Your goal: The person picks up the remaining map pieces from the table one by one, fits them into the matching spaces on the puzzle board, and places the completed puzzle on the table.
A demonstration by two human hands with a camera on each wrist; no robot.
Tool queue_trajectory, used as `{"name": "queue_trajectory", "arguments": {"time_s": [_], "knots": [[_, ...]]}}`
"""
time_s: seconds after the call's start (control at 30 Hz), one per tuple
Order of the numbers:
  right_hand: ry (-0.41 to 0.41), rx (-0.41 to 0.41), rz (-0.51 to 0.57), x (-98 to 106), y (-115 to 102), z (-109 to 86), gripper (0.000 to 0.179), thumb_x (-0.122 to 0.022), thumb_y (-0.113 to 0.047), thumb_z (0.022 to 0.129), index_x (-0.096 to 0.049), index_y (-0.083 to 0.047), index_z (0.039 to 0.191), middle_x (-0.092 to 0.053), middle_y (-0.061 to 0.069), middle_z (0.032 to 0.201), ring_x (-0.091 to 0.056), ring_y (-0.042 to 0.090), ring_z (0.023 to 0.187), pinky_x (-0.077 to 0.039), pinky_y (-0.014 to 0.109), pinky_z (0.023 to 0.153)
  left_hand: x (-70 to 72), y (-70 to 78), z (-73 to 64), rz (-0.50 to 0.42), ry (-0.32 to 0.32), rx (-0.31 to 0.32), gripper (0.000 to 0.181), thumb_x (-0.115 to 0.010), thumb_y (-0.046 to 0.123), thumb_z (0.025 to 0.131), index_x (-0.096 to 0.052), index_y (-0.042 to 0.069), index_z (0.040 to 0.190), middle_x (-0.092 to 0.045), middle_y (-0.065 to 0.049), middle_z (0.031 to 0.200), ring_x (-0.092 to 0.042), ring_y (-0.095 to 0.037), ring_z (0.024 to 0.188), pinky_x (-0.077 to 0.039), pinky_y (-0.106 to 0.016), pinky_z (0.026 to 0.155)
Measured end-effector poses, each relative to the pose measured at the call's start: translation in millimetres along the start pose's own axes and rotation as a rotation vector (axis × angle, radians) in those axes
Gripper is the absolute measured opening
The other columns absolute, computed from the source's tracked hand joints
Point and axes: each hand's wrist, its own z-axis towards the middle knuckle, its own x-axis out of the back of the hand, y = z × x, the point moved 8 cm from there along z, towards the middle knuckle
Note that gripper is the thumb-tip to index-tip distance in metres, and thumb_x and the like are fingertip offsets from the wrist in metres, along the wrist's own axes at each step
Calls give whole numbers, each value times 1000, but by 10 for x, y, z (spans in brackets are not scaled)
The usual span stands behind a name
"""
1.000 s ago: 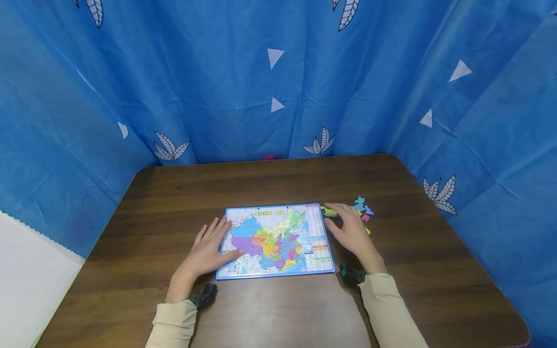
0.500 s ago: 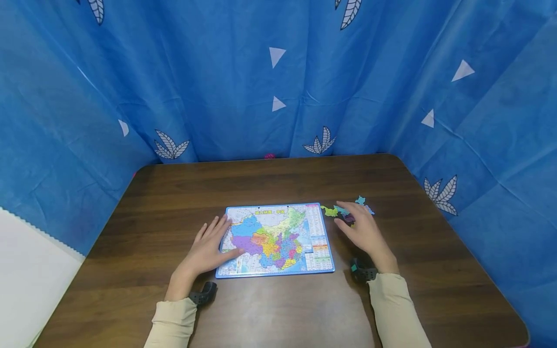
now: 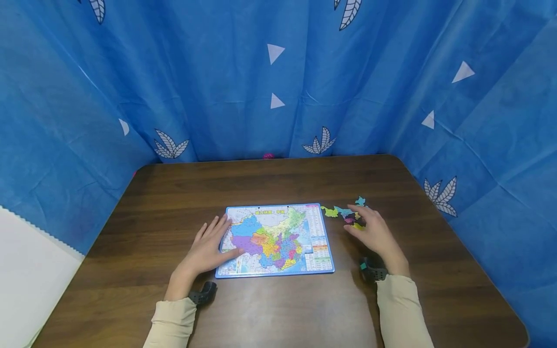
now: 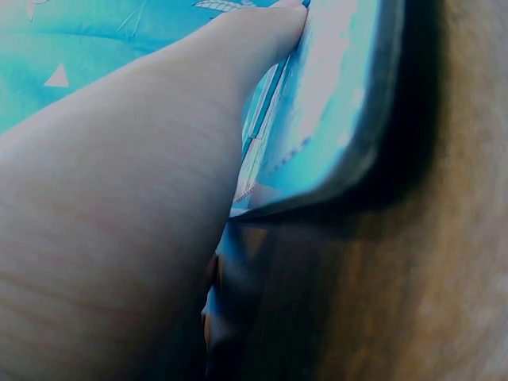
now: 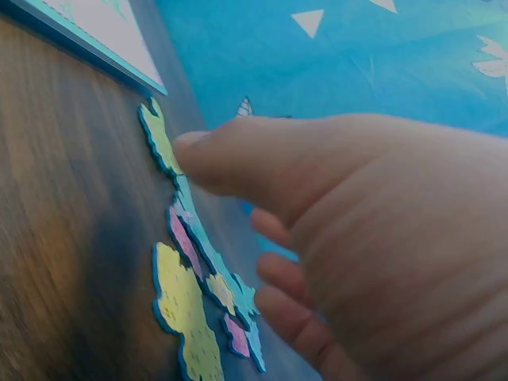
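Observation:
A map puzzle board with a blue rim lies flat on the table, printed with a coloured map. My left hand rests on its left edge, fingers spread and thumb over the lower left part. Past the board's right edge, my right hand is above loose map-shaped pieces, thumb and fingers apart and nothing seen between them. Around it are a green piece, a teal piece, a magenta piece and a light blue piece. A yellow piece shows in the right wrist view. The hand hides other pieces.
The dark wooden table extends around the board. A blue patterned curtain hangs behind it and along the sides. At the far left is a white surface. Each wrist bears a black camera mount.
My right hand has moved right, away from the board's edge and over the loose pieces. The green, teal and magenta pieces near the board are now uncovered. My left hand has stayed put.

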Motion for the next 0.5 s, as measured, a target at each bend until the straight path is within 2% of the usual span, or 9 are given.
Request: {"name": "queue_trajectory", "arguments": {"time_s": [0.33,0.5], "knots": [[-50,-31,-12,-20,106,-33,65,-76,-20,94,-49,-3,150,-49,28,153,-39,53,141,-34,71,113,-10,4,-7,-5,-5,3,102,-67,69,85,-36,9,161,-23,-14,171,-14,-41,159,-7,-64,126],[-64,-32,-13,8,139,-38,62,-75,-18,94,-50,-1,149,-52,28,149,-45,52,137,-35,70,113,-5,4,-5,-4,-1,3,102,-67,70,84,-36,9,161,-23,-14,171,-14,-41,159,-6,-64,126]]}}
